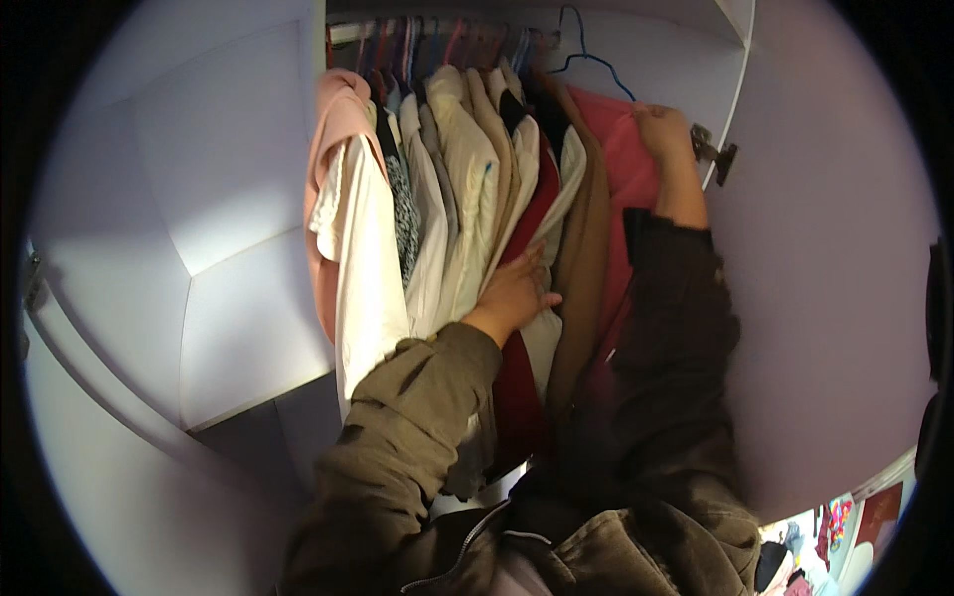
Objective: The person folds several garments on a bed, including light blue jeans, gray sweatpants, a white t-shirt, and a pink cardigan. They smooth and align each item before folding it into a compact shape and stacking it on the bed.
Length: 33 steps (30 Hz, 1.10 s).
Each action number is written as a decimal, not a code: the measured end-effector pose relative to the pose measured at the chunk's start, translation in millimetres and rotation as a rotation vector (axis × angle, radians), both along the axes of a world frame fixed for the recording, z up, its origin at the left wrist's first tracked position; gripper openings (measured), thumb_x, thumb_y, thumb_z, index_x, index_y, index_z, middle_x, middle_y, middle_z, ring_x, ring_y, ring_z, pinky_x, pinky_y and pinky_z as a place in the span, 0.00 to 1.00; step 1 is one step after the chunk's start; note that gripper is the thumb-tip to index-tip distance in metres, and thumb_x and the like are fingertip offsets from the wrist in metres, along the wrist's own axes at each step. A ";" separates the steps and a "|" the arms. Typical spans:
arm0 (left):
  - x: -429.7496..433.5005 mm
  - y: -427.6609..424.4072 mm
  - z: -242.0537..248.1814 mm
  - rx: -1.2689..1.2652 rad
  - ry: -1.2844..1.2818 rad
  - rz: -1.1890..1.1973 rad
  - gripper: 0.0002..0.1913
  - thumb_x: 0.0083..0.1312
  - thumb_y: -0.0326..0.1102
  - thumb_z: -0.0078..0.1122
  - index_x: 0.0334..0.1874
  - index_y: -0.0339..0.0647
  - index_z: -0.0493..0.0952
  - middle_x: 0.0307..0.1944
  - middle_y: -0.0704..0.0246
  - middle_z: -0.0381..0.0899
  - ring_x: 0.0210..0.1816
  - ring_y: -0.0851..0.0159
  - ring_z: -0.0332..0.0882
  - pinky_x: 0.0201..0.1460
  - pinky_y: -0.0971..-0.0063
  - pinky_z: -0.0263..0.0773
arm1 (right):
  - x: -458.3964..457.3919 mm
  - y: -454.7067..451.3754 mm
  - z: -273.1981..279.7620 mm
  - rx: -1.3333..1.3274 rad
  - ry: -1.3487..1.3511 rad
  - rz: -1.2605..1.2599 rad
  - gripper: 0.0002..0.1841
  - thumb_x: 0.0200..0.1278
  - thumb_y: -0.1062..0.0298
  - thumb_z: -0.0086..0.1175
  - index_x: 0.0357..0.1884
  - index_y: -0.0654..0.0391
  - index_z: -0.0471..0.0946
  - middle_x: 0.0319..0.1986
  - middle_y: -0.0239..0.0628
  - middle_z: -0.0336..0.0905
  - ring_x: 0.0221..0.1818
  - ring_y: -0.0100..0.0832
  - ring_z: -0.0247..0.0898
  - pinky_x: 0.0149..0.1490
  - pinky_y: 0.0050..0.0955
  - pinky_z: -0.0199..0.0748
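My right hand (663,130) grips the shoulder of a pink garment (618,141) just below the end of a blue wire hanger (585,55). The hanger's hook rises at the right end of the clothes rail (365,30). Lower down, my left hand (516,290) lies with its fingers apart against the hanging clothes, over a dark red garment (519,395) and a pale one beside it. A brown coat (577,298) hangs between my two hands. The lower part of the pink garment is partly hidden by my right sleeve.
Left of my left hand hang a cream padded jacket (466,179), a white garment (365,283) and a pink hooded one (343,97). A door with a metal hinge (719,153) stands at the right. Assorted clothes (805,551) lie at the lower right.
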State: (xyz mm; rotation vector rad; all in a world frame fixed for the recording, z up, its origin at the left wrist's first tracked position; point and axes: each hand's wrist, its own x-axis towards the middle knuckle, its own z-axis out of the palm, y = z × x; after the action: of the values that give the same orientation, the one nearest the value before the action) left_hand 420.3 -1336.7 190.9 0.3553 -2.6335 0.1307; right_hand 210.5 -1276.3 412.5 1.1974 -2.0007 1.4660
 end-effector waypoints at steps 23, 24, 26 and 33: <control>67.5 121.9 -9.2 0.587 0.644 -0.438 0.58 0.43 0.42 0.76 0.71 0.34 0.43 0.68 0.47 0.51 0.70 0.48 0.49 0.69 0.63 0.53 | 352.6 425.4 -228.1 -0.149 -0.830 0.283 0.09 0.60 0.64 0.56 0.36 0.59 0.72 0.29 0.22 0.68 0.32 0.14 0.58 0.39 0.15 0.57; 70.4 137.4 -13.2 0.590 0.600 -0.446 0.57 0.43 0.40 0.75 0.71 0.35 0.43 0.68 0.47 0.51 0.70 0.48 0.49 0.68 0.63 0.53 | 360.1 447.8 -229.1 -0.094 -0.870 0.261 0.11 0.59 0.61 0.57 0.34 0.58 0.73 0.29 0.23 0.68 0.32 0.15 0.59 0.39 0.15 0.57; 78.1 162.0 -20.8 0.502 0.573 -0.564 0.56 0.42 0.35 0.74 0.71 0.38 0.44 0.68 0.46 0.49 0.70 0.45 0.47 0.68 0.61 0.54 | 366.8 492.6 -232.0 -0.022 -0.956 0.321 0.11 0.57 0.62 0.58 0.32 0.59 0.73 0.28 0.23 0.68 0.32 0.15 0.58 0.38 0.16 0.57; 154.5 310.6 -48.1 0.835 0.221 -0.694 0.19 0.50 0.20 0.51 0.47 0.35 0.73 0.42 0.59 0.78 0.47 0.58 0.77 0.55 0.68 0.68 | 350.2 663.5 -264.2 0.002 -0.761 0.259 0.13 0.55 0.61 0.61 0.29 0.60 0.71 0.24 0.22 0.67 0.27 0.16 0.59 0.31 0.19 0.57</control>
State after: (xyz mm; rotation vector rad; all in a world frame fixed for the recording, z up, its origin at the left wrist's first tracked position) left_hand 574.8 -1026.1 142.7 -0.2886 -2.3042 -1.1671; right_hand 560.6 -612.8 148.4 1.0088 -2.3528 2.3115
